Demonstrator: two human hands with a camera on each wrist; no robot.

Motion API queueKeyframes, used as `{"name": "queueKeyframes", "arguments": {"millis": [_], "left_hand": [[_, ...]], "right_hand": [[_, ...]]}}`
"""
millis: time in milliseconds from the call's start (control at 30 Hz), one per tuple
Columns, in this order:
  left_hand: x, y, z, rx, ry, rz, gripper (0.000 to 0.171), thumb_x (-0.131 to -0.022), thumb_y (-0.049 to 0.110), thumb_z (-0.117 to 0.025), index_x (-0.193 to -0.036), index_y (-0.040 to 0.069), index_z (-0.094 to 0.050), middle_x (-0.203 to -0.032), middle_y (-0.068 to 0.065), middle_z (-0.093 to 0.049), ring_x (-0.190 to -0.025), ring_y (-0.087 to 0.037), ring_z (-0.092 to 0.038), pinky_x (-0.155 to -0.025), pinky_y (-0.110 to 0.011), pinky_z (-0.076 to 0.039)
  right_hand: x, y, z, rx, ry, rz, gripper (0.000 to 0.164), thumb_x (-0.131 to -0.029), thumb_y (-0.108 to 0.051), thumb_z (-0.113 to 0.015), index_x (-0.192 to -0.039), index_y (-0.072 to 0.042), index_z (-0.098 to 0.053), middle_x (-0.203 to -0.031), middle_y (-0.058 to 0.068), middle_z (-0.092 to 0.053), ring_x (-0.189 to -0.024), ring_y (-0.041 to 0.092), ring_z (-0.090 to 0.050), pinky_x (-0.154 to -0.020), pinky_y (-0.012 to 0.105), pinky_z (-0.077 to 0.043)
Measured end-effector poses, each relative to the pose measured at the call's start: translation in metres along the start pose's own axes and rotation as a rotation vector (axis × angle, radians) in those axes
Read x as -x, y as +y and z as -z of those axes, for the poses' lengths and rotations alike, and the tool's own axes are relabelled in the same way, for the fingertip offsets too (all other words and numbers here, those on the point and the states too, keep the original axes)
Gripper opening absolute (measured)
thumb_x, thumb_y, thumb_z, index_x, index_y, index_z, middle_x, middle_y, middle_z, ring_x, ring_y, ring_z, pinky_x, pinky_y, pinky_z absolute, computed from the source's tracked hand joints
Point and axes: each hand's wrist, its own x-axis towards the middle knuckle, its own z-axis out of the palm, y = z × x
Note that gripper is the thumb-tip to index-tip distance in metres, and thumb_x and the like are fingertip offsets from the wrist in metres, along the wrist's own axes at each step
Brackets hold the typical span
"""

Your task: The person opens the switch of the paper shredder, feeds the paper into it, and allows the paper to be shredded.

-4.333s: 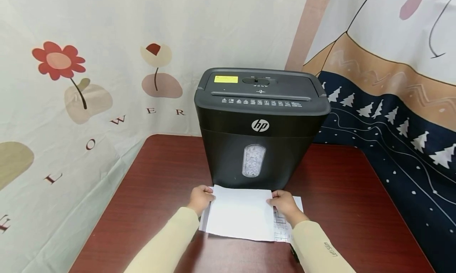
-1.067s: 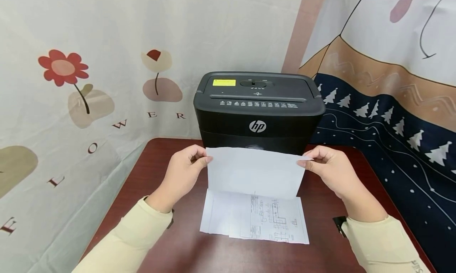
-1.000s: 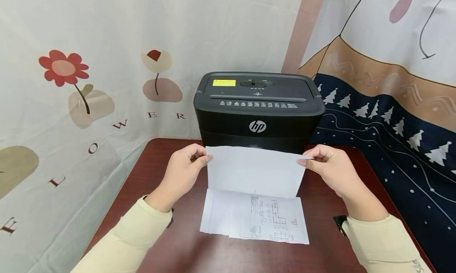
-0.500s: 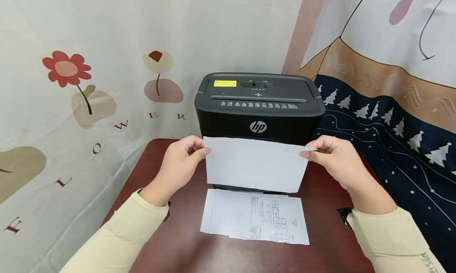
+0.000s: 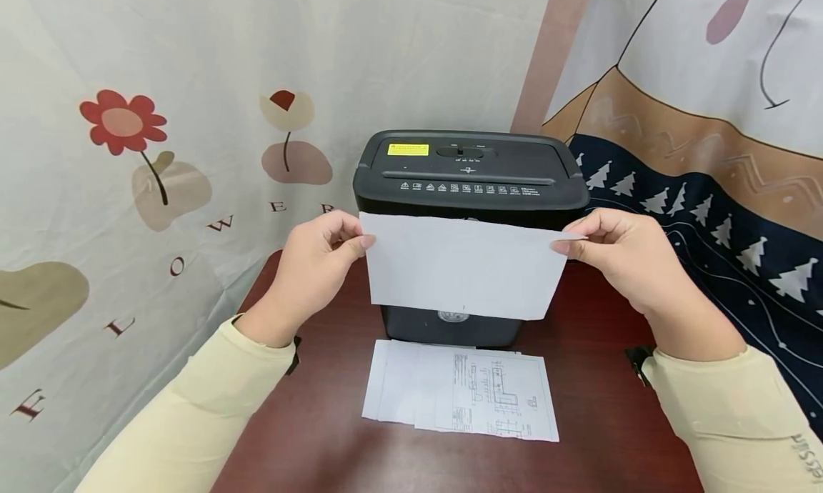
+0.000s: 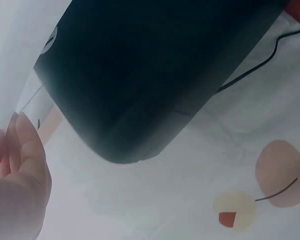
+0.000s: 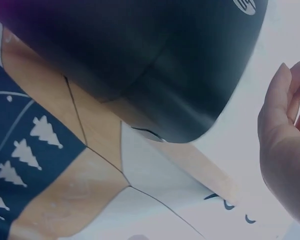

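Observation:
A white sheet of paper (image 5: 463, 268) is stretched between both hands in the head view, upright in front of the black HP paper shredder (image 5: 469, 168). My left hand (image 5: 318, 271) pinches its upper left corner between thumb and fingers. At the upper right corner, my right hand (image 5: 633, 261) does the same. The sheet covers the shredder's logo and much of its front. In the left wrist view, the left hand (image 6: 22, 170) shows at the left edge beside the paper (image 6: 20, 50). The right wrist view catches the right hand (image 7: 287, 135) at its right edge.
Printed sheets with line drawings (image 5: 459, 393) lie overlapping on the reddish-brown table (image 5: 334, 436), in front of the shredder. A feed slot (image 5: 466, 178) runs along the shredder's top. Patterned cloth (image 5: 193, 50) hangs behind, and a black cable (image 6: 260, 65) runs beside the shredder.
Both hands have lifted one sheet from the papers on the table and raised it in front of the shredder. More of the shredder's lower front now shows beneath it.

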Motion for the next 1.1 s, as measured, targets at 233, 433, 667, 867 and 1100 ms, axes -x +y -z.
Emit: {"name": "queueKeyframes", "arguments": {"millis": [233,433,667,867,1100], "left_hand": [[-0.011,0.010,0.007,0.005,0.051,-0.028,0.009,-0.090,0.008,-0.066,-0.081,0.005,-0.063,-0.070,-0.006,-0.059,-0.064,-0.015,-0.049,-0.058,-0.027,-0.037],[-0.021,0.020,0.012,-0.007,0.073,-0.051,0.010,-0.090,0.008,-0.065,-0.082,0.004,-0.062,-0.070,-0.007,-0.058,-0.063,-0.015,-0.046,-0.056,-0.026,-0.036],[-0.033,0.035,0.021,0.025,0.109,-0.088,0.010,-0.090,0.007,-0.066,-0.081,0.003,-0.063,-0.067,0.000,-0.059,-0.057,-0.010,-0.048,-0.056,-0.025,-0.036],[-0.044,0.046,0.027,0.062,0.100,-0.076,0.011,-0.090,0.010,-0.067,-0.083,0.003,-0.061,-0.067,0.007,-0.061,-0.069,-0.009,-0.060,-0.064,-0.025,-0.039],[-0.056,0.054,0.034,0.092,0.085,-0.013,0.011,-0.091,0.014,-0.066,-0.085,0.007,-0.061,-0.070,0.007,-0.062,-0.074,-0.010,-0.061,-0.063,-0.026,-0.041]], "right_hand": [[-0.009,-0.015,0.009,0.016,0.060,-0.007,0.009,-0.084,-0.017,-0.076,-0.090,-0.010,-0.074,-0.079,-0.016,-0.066,-0.081,0.009,-0.056,-0.064,0.020,-0.046],[-0.018,-0.022,0.018,-0.058,0.070,0.003,0.004,-0.084,-0.013,-0.076,-0.083,-0.017,-0.074,-0.079,-0.019,-0.067,-0.079,0.006,-0.058,-0.066,0.016,-0.047],[-0.028,-0.033,0.030,-0.096,0.126,0.006,0.006,-0.080,-0.013,-0.079,-0.080,-0.018,-0.075,-0.065,-0.014,-0.063,-0.069,0.007,-0.051,-0.060,0.018,-0.043],[-0.037,-0.040,0.043,-0.126,0.133,0.021,0.010,-0.079,-0.010,-0.079,-0.079,-0.019,-0.075,-0.062,-0.011,-0.062,-0.064,0.008,-0.050,-0.058,0.018,-0.042],[-0.052,-0.051,0.052,-0.216,0.128,0.032,0.010,-0.079,-0.005,-0.079,-0.076,-0.014,-0.074,-0.060,-0.008,-0.065,-0.054,0.008,-0.050,-0.048,0.021,-0.037]]}}
